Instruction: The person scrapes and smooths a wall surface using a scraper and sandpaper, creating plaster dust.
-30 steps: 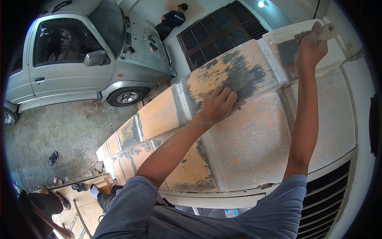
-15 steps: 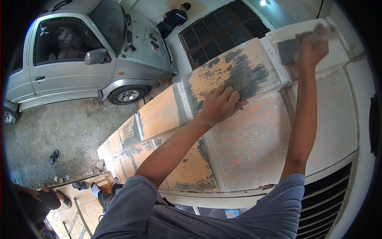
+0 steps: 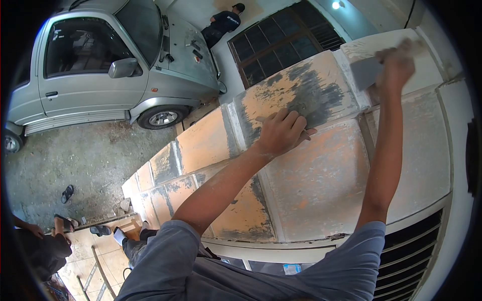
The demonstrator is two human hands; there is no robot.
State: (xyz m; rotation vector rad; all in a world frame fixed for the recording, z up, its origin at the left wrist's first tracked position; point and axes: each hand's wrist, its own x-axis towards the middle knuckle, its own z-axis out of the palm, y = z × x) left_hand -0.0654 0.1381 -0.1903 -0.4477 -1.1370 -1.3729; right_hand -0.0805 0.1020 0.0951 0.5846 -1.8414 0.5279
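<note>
My right hand (image 3: pixel 397 69), slightly blurred, is closed around a putty knife (image 3: pixel 365 73). Its wide grey blade points left, over the pale upper panel beside the white joint strip. My left hand (image 3: pixel 283 131) is closed, knuckles up, at the lower edge of the orange panel (image 3: pixel 261 98) with dark grey patches. A thin flat piece (image 3: pixel 307 134) sticks out from under its fingers; I cannot tell what it is. Below both forearms spreads a larger panel (image 3: pixel 316 180) with worn pinkish and grey coating.
A silver car (image 3: pixel 95 85) stands on the concrete at left. Behind it a person (image 3: pixel 224 22) faces the wall near a dark barred window (image 3: pixel 276 45). Another person (image 3: pixel 40 246) is at lower left, near a metal ladder (image 3: pixel 100 271). Slats (image 3: pixel 409 251) lie below right.
My right hand and the putty knife have shifted slightly down, with the blade tilted differently. My left hand stays nearly in place. The person at lower left has shifted posture.
</note>
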